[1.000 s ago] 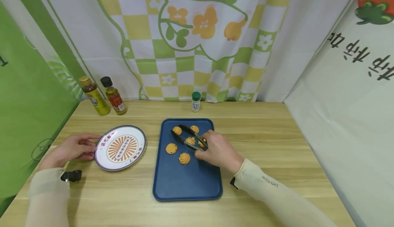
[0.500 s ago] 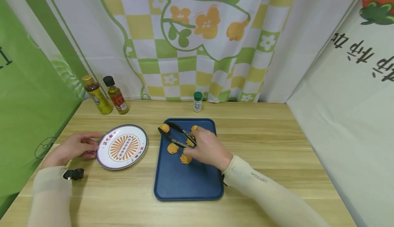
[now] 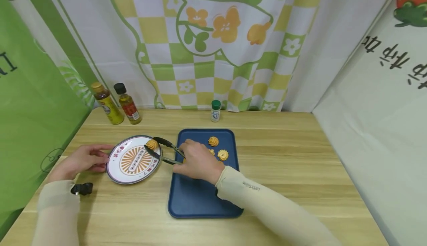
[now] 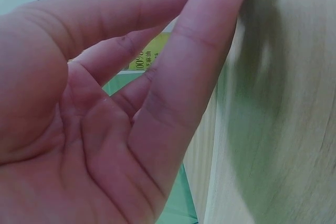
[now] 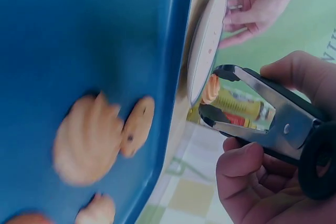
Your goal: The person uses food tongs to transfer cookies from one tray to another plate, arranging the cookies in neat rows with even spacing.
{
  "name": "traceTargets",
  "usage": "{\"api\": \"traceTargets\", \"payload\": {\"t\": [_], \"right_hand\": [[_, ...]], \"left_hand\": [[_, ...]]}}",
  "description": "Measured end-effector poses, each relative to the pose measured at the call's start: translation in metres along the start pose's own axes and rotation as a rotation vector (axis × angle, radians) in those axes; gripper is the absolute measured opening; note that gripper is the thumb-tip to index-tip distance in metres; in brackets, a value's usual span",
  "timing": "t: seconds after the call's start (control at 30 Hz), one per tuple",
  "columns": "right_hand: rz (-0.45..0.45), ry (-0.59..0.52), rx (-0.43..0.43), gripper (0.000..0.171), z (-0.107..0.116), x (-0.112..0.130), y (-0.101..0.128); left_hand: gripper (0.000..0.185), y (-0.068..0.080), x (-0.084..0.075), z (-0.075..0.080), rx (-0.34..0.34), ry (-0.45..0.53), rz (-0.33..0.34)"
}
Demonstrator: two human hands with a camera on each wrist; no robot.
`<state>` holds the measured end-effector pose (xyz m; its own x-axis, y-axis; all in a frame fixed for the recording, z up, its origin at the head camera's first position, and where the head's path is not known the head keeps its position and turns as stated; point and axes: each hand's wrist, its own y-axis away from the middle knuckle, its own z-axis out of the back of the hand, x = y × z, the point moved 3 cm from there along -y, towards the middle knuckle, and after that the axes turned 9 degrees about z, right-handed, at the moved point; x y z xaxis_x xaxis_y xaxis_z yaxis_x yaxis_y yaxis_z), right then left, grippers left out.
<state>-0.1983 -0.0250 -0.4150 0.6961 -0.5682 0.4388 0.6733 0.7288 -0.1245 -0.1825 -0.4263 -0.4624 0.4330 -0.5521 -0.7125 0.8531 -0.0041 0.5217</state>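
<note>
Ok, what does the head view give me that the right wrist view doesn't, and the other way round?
Head only: the whole blue tray, two oil bottles, a green-capped shaker and the wooden table. Right wrist only: a close look at the tongs' pivot and two cookies lying edge to edge on the tray. Both: the right hand gripping the tongs, which pinch a swirl cookie over the plate, and the left hand at the plate's rim.

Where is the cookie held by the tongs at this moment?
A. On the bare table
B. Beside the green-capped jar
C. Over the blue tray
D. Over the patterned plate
D: in the head view the tongs, gripped by the right hand, hold the cookie over the rim of the patterned plate.
</note>
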Motion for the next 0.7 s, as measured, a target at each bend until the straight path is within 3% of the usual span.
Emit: {"api": "traceTargets", "payload": {"t": [0.53,0.7], "right_hand": [[0.067,0.131,0.038,0.057,-0.032,0.037,-0.045],[0.09,0.145,0.039,0.043,-0.037,0.04,-0.051]], "left_hand": [[0.064,-0.002,0.003,0.0,0.018,0.032,-0.02],[0.064,-0.001,0.003,0.0,0.024,0.037,-0.027]]}}
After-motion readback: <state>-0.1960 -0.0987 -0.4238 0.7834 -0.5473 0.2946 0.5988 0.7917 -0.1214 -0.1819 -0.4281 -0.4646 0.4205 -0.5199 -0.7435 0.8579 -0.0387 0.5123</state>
